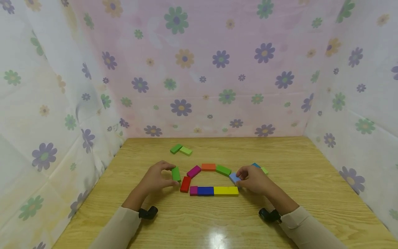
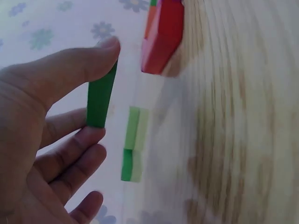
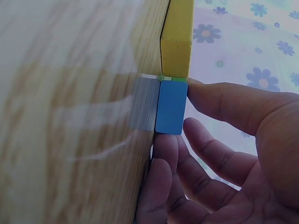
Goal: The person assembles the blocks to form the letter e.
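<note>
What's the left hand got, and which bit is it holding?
The left hand pinches a green block by its two ends.

green block (image 1: pixel 176 174) | pale blue block (image 3: pixel 171 107) | yellow block (image 1: pixel 226 191) | woodgrain table (image 1: pixel 192 221) | pink flowered backdrop (image 1: pixel 199 45)

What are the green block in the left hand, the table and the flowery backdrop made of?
Green block: probably painted wood, perhaps plastic; even colour, flat faces, low sheen.
Table: wood or wood-look laminate, glossy; grain lines and a bright reflection show.
Flowery backdrop: likely printed cloth, mostly matte; soft folds and creases show.
</note>
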`<state>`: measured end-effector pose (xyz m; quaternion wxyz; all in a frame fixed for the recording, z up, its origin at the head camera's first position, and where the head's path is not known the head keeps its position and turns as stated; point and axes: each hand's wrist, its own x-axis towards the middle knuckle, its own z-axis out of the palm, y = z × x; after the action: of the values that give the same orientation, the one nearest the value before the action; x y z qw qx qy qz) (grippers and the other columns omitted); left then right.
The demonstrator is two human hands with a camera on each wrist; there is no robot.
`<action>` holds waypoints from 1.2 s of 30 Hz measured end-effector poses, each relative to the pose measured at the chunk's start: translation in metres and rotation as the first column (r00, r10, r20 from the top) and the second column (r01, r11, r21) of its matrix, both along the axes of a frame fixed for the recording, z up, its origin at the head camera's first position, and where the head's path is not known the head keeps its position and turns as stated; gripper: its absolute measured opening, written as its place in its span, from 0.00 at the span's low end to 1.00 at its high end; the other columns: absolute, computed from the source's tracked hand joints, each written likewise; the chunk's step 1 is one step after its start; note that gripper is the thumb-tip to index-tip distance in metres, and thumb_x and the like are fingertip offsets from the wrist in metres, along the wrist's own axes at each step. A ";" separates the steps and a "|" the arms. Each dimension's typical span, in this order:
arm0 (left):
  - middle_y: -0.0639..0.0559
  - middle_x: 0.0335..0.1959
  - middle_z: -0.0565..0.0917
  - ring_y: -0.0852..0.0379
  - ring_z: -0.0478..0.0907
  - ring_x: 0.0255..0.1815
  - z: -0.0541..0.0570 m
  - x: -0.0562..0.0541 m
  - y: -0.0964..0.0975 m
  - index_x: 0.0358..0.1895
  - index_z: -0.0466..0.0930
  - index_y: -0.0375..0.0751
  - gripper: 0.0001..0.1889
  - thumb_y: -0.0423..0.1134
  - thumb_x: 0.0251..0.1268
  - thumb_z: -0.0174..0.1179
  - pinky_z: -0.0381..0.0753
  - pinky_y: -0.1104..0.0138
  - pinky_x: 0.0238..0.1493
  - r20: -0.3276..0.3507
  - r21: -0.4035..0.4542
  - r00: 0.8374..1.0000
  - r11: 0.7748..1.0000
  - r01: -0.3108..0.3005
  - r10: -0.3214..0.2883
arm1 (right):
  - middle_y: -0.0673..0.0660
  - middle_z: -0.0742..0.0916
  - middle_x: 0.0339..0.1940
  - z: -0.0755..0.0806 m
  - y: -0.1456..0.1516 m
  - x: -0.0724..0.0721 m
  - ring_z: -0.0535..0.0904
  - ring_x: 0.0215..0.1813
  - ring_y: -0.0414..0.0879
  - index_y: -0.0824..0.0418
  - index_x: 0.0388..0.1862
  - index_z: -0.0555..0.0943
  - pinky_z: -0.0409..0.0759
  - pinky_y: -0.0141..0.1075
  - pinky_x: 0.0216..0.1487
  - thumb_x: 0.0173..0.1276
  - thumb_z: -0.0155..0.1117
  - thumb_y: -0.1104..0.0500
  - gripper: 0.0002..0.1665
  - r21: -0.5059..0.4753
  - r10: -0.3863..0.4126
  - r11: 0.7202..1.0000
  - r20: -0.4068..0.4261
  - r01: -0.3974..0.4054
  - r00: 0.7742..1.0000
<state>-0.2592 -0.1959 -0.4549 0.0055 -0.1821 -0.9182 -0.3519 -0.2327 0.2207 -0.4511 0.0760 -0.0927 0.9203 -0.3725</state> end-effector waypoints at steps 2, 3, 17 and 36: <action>0.61 0.54 0.82 0.49 0.78 0.61 0.002 0.007 0.000 0.62 0.83 0.55 0.35 0.56 0.47 0.82 0.78 0.46 0.63 -0.008 0.013 1.000 1.000 0.027 -0.027 | 0.52 0.86 0.42 0.001 0.000 0.000 0.80 0.46 0.47 0.56 0.46 0.85 0.82 0.41 0.46 0.64 0.77 0.56 0.14 -0.001 -0.009 1.000 0.008 0.009 1.000; 0.61 0.54 0.82 0.50 0.78 0.61 0.003 0.011 0.000 0.62 0.83 0.56 0.35 0.56 0.46 0.83 0.78 0.45 0.63 -0.014 0.020 0.999 0.999 0.037 -0.037 | 0.52 0.86 0.42 0.001 0.000 0.001 0.80 0.46 0.47 0.57 0.46 0.85 0.82 0.41 0.46 0.64 0.77 0.56 0.14 -0.002 -0.010 1.000 0.010 0.010 1.000; 0.58 0.48 0.81 0.56 0.81 0.46 0.003 0.046 0.006 0.55 0.82 0.51 0.31 0.50 0.45 0.84 0.83 0.66 0.48 0.090 0.083 0.975 0.977 0.198 -0.205 | 0.53 0.85 0.41 0.002 -0.001 0.002 0.80 0.44 0.47 0.59 0.46 0.84 0.81 0.39 0.42 0.64 0.77 0.57 0.14 -0.018 -0.001 1.000 0.014 0.001 1.000; 0.62 0.44 0.84 0.60 0.80 0.44 0.003 0.057 0.019 0.51 0.84 0.50 0.33 0.56 0.40 0.85 0.83 0.67 0.47 0.140 -0.031 0.962 0.970 0.241 -0.235 | 0.53 0.85 0.41 0.000 0.001 0.001 0.80 0.44 0.47 0.58 0.46 0.84 0.81 0.40 0.44 0.65 0.76 0.58 0.13 -0.024 0.011 1.000 0.003 -0.011 1.000</action>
<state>-0.2022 -0.1772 -0.4519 -0.1035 -0.2669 -0.8960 -0.3395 -0.2322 0.2219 -0.4510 0.0785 -0.0978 0.9150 -0.3835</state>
